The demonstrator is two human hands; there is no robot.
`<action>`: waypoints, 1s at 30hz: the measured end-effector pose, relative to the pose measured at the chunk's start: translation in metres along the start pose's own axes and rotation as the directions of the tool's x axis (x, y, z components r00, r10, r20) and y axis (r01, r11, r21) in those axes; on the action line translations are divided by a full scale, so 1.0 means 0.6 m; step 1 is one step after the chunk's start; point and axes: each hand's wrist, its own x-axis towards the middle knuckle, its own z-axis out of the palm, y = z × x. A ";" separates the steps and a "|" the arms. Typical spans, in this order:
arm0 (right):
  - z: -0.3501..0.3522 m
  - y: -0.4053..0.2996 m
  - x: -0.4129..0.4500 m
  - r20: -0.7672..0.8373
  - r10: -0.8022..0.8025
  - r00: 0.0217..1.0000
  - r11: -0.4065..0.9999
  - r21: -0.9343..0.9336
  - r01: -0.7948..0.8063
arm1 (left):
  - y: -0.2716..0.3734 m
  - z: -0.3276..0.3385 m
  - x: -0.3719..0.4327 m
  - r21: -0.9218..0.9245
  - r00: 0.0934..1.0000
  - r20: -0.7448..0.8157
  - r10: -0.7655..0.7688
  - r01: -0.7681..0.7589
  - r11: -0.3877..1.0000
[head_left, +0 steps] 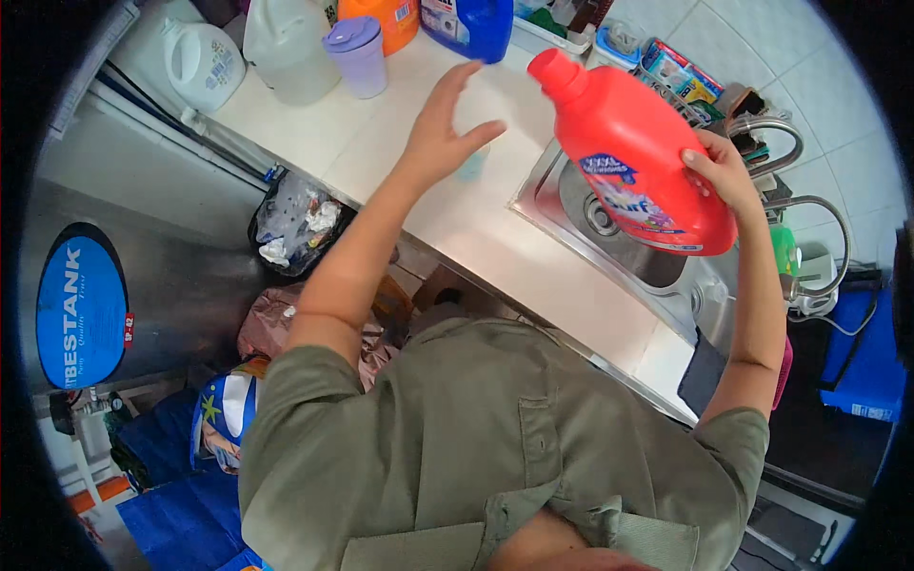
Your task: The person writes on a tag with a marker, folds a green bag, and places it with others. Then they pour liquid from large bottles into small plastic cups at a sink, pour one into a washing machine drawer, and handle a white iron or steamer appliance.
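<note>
A large red Surf laundry detergent bottle [635,157] is tilted over the sink, its red cap [558,75] towards the upper left. My right hand [717,171] grips it near the base, thumb on the front. Above the white countertop [400,157], my left hand [446,125] holds nothing, its fingers and thumb spread towards the bottle's cap without touching it. Below the bottle, the stainless steel sink basin [571,189] shows its drain [601,216]; part of the basin is hidden. A faint pale teal patch near my left wrist is too unclear to name.
Along the back stand a white jug [203,64], a translucent jug [293,61], a lidded purple cup [359,61], an orange bottle [382,21] and a blue bottle [471,28]. Curved metal faucets [828,207] rise right of the sink. A trash bag [296,221] hangs below the counter.
</note>
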 end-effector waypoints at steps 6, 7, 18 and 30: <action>0.012 0.014 0.013 0.050 0.046 0.998 0.993 -0.111 -0.040 | 0.025 0.038 0.112 -0.248 0.898 0.399 0.183 -0.087 0.965; 0.014 0.012 0.013 0.049 0.042 0.998 0.993 -0.113 -0.036 | 0.027 0.041 0.117 -0.230 0.915 0.402 -0.028 0.131 0.964; 0.048 0.021 0.038 0.052 -0.066 0.996 0.981 -0.177 0.074 | 0.000 -0.029 0.190 0.331 0.306 0.746 -0.591 0.601 0.728; 0.068 -0.055 0.033 0.120 0.122 0.985 0.953 -0.291 -0.082 | -0.039 -0.068 0.112 -0.031 0.632 0.557 -0.539 0.664 0.747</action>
